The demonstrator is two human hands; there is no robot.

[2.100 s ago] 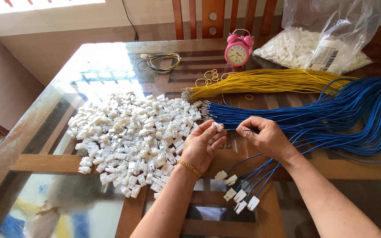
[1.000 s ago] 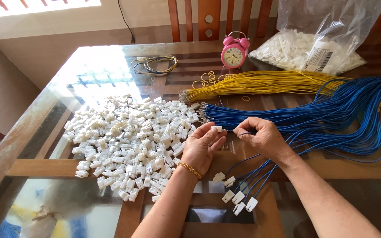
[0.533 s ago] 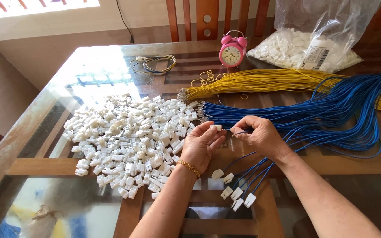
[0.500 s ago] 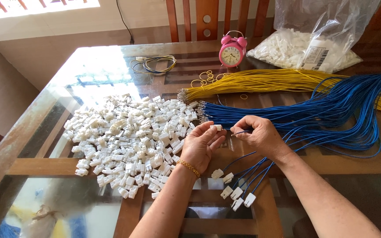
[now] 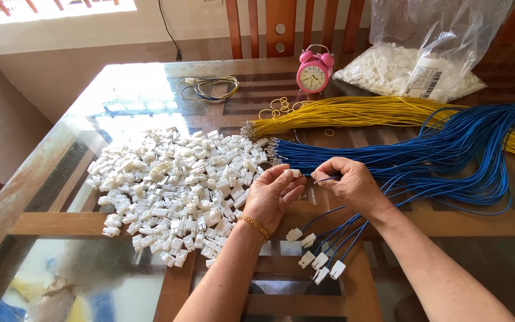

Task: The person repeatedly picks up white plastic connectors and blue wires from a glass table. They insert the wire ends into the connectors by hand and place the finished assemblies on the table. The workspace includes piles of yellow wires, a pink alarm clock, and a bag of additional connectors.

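My left hand (image 5: 272, 195) pinches one small white plastic connector (image 5: 294, 173) at its fingertips, just right of a large heap of white connectors (image 5: 177, 191). My right hand (image 5: 353, 186) pinches the end of a blue wire (image 5: 328, 177), its tip right by the connector. A thick bundle of blue wires (image 5: 448, 152) fans out to the right. Several blue wires with white connectors fitted (image 5: 320, 262) lie under my right wrist, at the table's near edge.
A bundle of yellow wires (image 5: 353, 112) lies behind the blue one, with rubber bands (image 5: 278, 107) beside it. At the back of the glass-topped table (image 5: 120, 98) stand a pink alarm clock (image 5: 314, 70), a plastic bag of white parts (image 5: 415, 68), and a small wire coil (image 5: 210, 88).
The blue wire's end in my right hand has closed in on the connector in my left hand. The hands have stayed together in the same spot; the view shifted slightly.
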